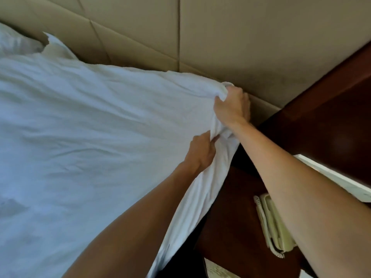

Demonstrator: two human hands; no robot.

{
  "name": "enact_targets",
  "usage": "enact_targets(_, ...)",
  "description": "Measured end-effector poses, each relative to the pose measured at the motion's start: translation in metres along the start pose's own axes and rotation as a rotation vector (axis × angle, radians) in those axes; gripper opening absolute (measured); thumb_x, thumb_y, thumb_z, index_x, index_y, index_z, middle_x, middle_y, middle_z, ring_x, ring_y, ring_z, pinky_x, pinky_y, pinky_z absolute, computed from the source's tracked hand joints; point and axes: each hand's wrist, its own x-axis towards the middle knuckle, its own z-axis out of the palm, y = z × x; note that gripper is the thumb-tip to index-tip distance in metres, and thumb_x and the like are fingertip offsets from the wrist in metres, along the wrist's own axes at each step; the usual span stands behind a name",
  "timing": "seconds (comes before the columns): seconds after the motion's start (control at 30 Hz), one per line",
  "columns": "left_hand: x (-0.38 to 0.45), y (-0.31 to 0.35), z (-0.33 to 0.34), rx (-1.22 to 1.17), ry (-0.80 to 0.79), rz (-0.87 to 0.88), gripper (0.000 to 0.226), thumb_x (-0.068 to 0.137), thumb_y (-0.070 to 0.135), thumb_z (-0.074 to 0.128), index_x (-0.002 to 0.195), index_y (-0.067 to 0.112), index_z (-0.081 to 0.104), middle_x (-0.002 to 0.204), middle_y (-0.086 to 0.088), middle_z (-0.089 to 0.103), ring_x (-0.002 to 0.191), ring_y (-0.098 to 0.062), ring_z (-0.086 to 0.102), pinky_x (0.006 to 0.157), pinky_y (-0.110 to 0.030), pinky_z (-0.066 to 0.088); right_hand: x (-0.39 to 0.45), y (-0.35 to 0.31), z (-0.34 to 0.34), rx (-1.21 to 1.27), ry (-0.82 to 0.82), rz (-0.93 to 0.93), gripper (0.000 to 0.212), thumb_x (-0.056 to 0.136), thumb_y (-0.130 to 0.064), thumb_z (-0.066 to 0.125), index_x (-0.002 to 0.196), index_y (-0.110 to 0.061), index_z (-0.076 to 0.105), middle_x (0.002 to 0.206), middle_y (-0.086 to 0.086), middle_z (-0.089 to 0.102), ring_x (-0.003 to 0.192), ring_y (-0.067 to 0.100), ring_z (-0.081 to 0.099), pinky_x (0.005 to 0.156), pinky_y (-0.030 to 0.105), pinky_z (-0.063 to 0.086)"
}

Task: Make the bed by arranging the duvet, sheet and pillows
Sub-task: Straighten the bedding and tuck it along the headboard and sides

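A white sheet [84, 125] covers the bed across the left and middle of the head view, wrinkled in places. My right hand [231, 106] is closed on the sheet's bunched corner at the head of the bed, close to the padded headboard. Just below it, my left hand [201, 150] grips the sheet's side edge, which hangs down over the mattress side. A white pillow [18, 44] lies at the far upper left, with a second pillow corner [55, 47] beside it against the headboard.
A beige padded headboard [180, 37] fills the top. A dark wooden nightstand [241, 207] stands right of the bed with a cream corded telephone [273, 223] on it. A white-edged object [341, 177] sits at the right edge.
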Motion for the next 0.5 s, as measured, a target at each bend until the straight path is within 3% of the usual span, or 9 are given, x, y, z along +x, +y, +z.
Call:
enact_targets(0.1,0.014,-0.008,0.020,-0.060,-0.159,-0.100,0.042,0.104,0.041,0.036,0.111,0.007,0.060,0.111,-0.010,0.067,0.105,-0.031,0.063,0.079,-0.030,0.041,-0.002,0.020,-0.001,-0.117,0.004,-0.045,0.039,0.095,-0.031,0.056,0.133,-0.025,0.054,0.125,0.008,0.062,0.115,0.032,0.058,0.092,0.041,0.050)
enact_targets(0.17,0.012,-0.022,0.033,-0.004,-0.356,-0.194,0.060,0.100,0.054,0.036,0.134,0.006,0.048,0.138,-0.010,0.055,0.127,-0.029,0.052,0.099,-0.037,0.043,-0.008,0.040,0.013,-0.184,-0.143,0.015,0.047,0.094,-0.025,0.058,0.139,-0.025,0.046,0.135,0.006,0.053,0.123,0.031,0.052,0.093,0.041,0.047)
enact_targets(0.23,0.005,-0.032,0.041,0.065,-0.462,-0.260,0.070,0.099,0.055,0.037,0.153,0.010,0.026,0.155,-0.012,0.036,0.140,-0.030,0.038,0.114,-0.042,0.033,-0.013,0.060,0.026,-0.279,-0.345,0.111,0.055,0.089,-0.020,0.061,0.141,-0.022,0.042,0.140,0.006,0.046,0.128,0.030,0.048,0.094,0.040,0.047)
enact_targets(0.33,-0.002,-0.044,0.042,0.119,-0.456,-0.310,0.061,0.102,0.046,0.037,0.151,0.011,0.029,0.150,-0.016,0.042,0.135,-0.032,0.043,0.110,-0.039,0.035,-0.021,0.079,0.032,-0.351,-0.491,0.179,0.040,0.085,-0.027,0.062,0.123,-0.016,0.057,0.130,0.007,0.054,0.119,0.031,0.055,0.085,0.038,0.048)
enact_targets(0.43,-0.001,-0.050,0.027,0.162,-0.435,-0.358,0.051,0.102,0.041,0.038,0.144,0.012,0.040,0.143,-0.014,0.050,0.128,-0.031,0.050,0.107,-0.040,0.040,-0.024,0.080,0.029,-0.325,-0.532,0.191,0.004,0.083,-0.023,0.054,0.084,-0.020,0.057,0.100,0.008,0.054,0.086,0.033,0.056,0.058,0.030,0.041)
enact_targets(0.5,0.002,-0.048,0.012,0.174,-0.411,-0.350,0.046,0.103,0.037,0.038,0.141,0.013,0.043,0.141,-0.013,0.051,0.126,-0.030,0.051,0.103,-0.038,0.041,-0.022,0.078,0.025,-0.322,-0.542,0.184,0.004,0.083,-0.021,0.053,0.083,-0.020,0.057,0.095,0.004,0.053,0.082,0.031,0.056,0.057,0.028,0.039)
